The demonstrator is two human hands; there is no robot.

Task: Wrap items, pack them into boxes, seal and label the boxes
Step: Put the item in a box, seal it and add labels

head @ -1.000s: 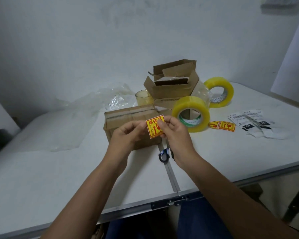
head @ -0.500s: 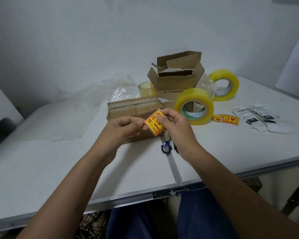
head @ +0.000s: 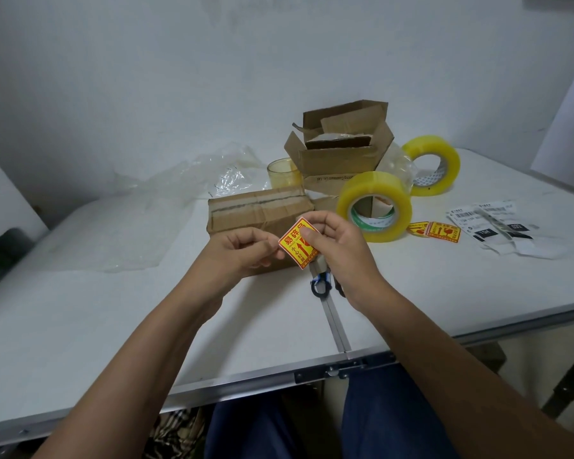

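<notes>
Head view, centre of the frame: a yellow and red fragile sticker [head: 298, 244] is held between both hands, turned so it stands on one corner like a diamond. The right hand [head: 340, 248] pinches its upper right part, thumb on the printed face, other fingers [head: 315, 221] curled behind. The left hand [head: 246, 251] has its fingers pressed together at the sticker's left corner, seemingly picking at the backing; whether the backing has lifted cannot be told.

Directly behind the sticker, just above it in the frame, lies the sealed cardboard box [head: 259, 215], its long axis running left to right and its taped top facing up. Both hands hang close in front of its near face, the left hand overlapping the box more. My judgement: the coming move is a short reach up-frame onto that box, once the backing is off.

Further stickers [head: 439, 230] lie at the right on the tabletop [head: 113, 309], beside a tape roll [head: 373, 207].
</notes>
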